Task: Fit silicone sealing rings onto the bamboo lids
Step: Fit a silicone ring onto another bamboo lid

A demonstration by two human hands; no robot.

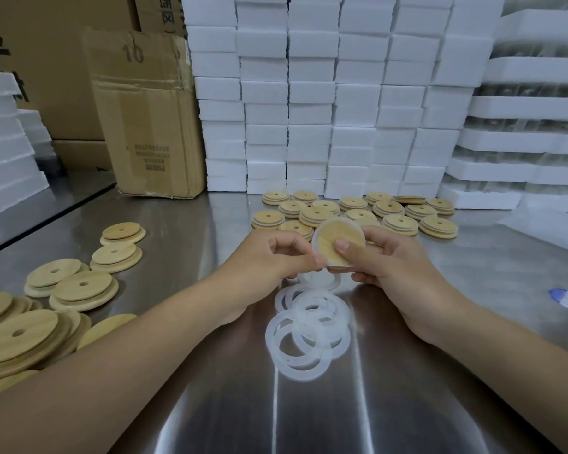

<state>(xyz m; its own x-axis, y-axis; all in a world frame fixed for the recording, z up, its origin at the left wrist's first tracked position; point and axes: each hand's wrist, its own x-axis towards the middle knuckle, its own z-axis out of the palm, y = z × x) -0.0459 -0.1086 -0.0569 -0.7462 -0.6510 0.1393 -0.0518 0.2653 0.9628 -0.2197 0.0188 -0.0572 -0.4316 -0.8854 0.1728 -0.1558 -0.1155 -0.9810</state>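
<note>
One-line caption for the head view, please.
Both hands, left hand and right hand, press a silicone ring around a bamboo lid above loose rings.

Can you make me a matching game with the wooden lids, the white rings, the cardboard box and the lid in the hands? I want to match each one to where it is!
Things:
1. loose silicone rings
2. lid being fitted
3. cardboard box
4. bare lids

Places:
A. standing far left, beside the foam stacks
B. spread on the table at the left
C. piled on the table below the hands
D. held up between the left hand and right hand

Pairs: 1-C, 2-D, 3-A, 4-B
</note>
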